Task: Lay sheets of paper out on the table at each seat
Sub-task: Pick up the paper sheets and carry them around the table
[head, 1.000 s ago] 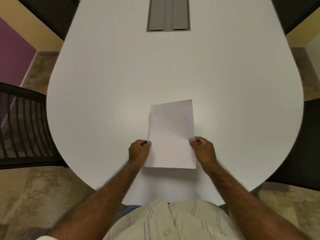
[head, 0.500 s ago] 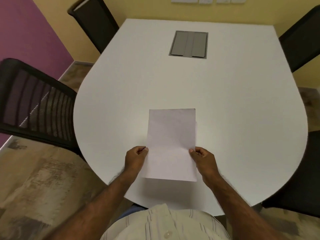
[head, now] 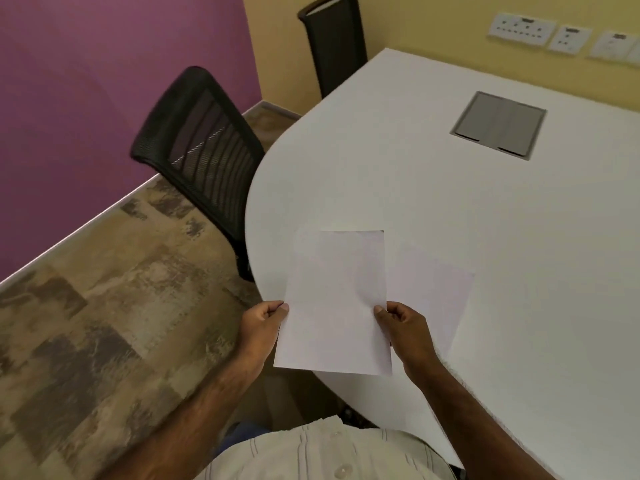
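Observation:
I hold a stack of white paper sheets (head: 337, 303) above the near left edge of the white table (head: 485, 209). My left hand (head: 264, 323) pinches the stack's left edge and my right hand (head: 403, 325) pinches its right edge. One single white sheet (head: 433, 292) lies flat on the table just right of the held stack, partly hidden behind it and my right hand.
A black mesh chair (head: 204, 157) stands at the table's left side and a second black chair (head: 334, 43) stands further back. A grey cable hatch (head: 498, 124) is set into the tabletop. Wall sockets (head: 523, 29) sit on the yellow wall.
The view has swung left. The held stack has lifted and shifted left off the table, leaving one sheet lying on the tabletop to its right.

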`<state>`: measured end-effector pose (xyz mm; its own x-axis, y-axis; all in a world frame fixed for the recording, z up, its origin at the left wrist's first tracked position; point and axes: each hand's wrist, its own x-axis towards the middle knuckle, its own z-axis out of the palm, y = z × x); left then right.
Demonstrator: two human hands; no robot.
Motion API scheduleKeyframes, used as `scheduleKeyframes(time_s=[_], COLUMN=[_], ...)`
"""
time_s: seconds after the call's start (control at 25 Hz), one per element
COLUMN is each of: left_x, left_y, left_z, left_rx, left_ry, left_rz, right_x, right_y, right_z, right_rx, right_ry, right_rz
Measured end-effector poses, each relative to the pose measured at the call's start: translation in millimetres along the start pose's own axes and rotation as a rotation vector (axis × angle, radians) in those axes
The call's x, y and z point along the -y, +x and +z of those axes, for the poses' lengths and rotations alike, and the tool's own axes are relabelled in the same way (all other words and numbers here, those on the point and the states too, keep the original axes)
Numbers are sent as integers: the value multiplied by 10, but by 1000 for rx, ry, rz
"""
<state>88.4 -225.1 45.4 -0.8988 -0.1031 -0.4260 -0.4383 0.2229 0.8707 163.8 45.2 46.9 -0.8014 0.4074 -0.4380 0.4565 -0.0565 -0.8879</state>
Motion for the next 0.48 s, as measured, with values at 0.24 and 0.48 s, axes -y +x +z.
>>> scheduleKeyframes(time_s=[0.24,0.48], left_x=[307,656], left_y=[-5,61], left_z=[-1100,-2350], left_rx=[-126,-240], left_ry=[-114,-212], left_rz=[-52,-98], right_x=[148,201], right_y=[-123,-418], right_z=[1088,2367], right_rx=[148,297], right_ry=[-116,-244], right_rz=[-36,-51])
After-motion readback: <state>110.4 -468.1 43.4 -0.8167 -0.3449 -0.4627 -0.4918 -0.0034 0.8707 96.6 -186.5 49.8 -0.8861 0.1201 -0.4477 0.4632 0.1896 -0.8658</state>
